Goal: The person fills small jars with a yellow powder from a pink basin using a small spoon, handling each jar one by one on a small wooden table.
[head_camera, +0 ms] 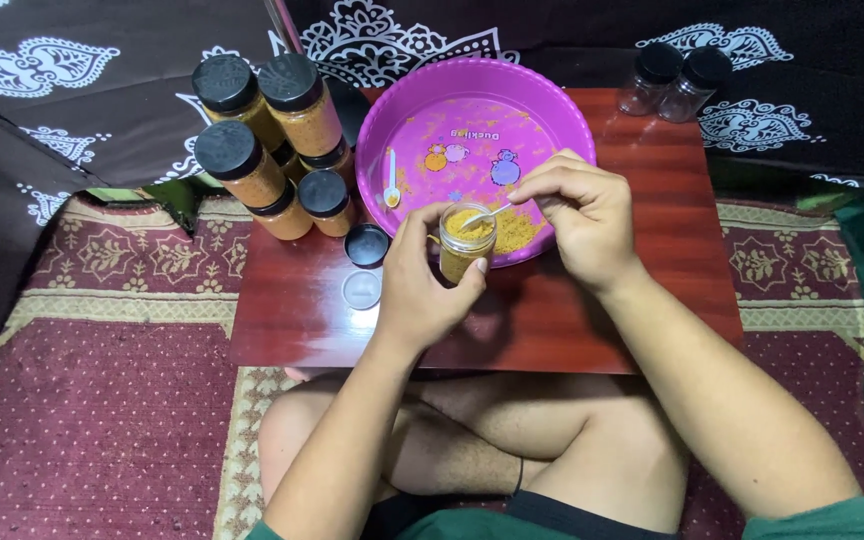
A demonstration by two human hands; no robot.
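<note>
My left hand (420, 282) grips a small clear jar (465, 250) filled with yellow-orange powder, held upright at the near rim of a purple plastic tray (572, 120). My right hand (580, 208) holds a small white spoon (487, 214) whose tip rests over the jar's open mouth. A heap of the same powder (517, 232) lies in the tray beside the jar. A second white spoon (391, 182) lies in the tray at the left.
The tray sits on a low red-brown wooden table (672, 250). Several filled, black-lidded jars (272, 140) are stacked at the table's left. A loose black lid (366, 244) and a clear disc (362, 290) lie nearby. Two empty jars (674, 78) stand back right. My crossed legs are below.
</note>
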